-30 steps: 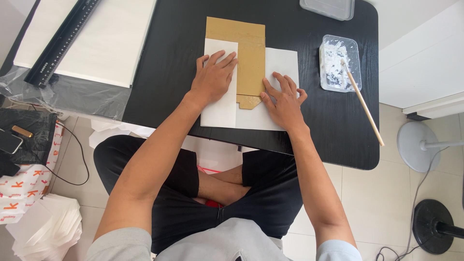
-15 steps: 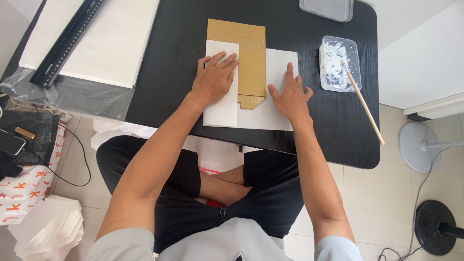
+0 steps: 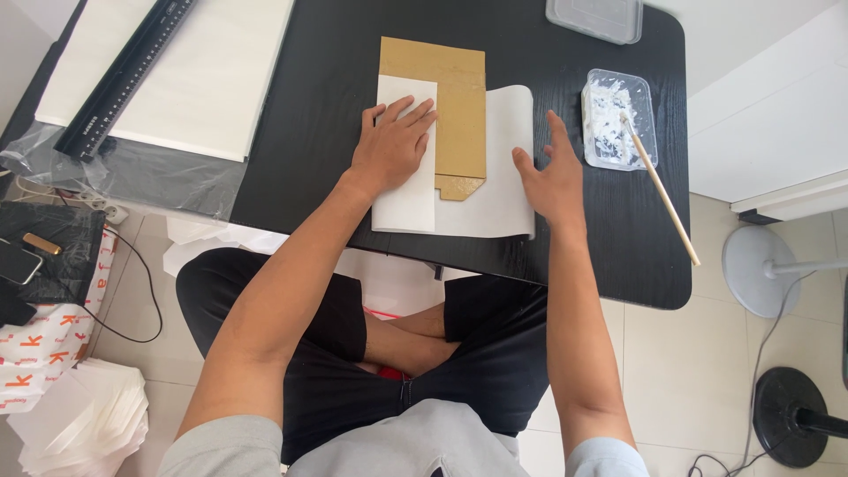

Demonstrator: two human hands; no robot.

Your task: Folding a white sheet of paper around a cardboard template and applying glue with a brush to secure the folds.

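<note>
Pressing flat w/ open left hand (image 3: 393, 146), person pins a folded white paper flap (image 3: 406, 190) over a brown cardboard template (image 3: 459, 106) near the black table's (image 3: 336, 115) front edge; right hand (image 3: 552, 177), open, holds nothing, hovers at the sheet's right edge.

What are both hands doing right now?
Left hand: open, flat on the folded white paper.
Right hand: open, fingers spread at the paper's right edge, holding nothing.
</note>
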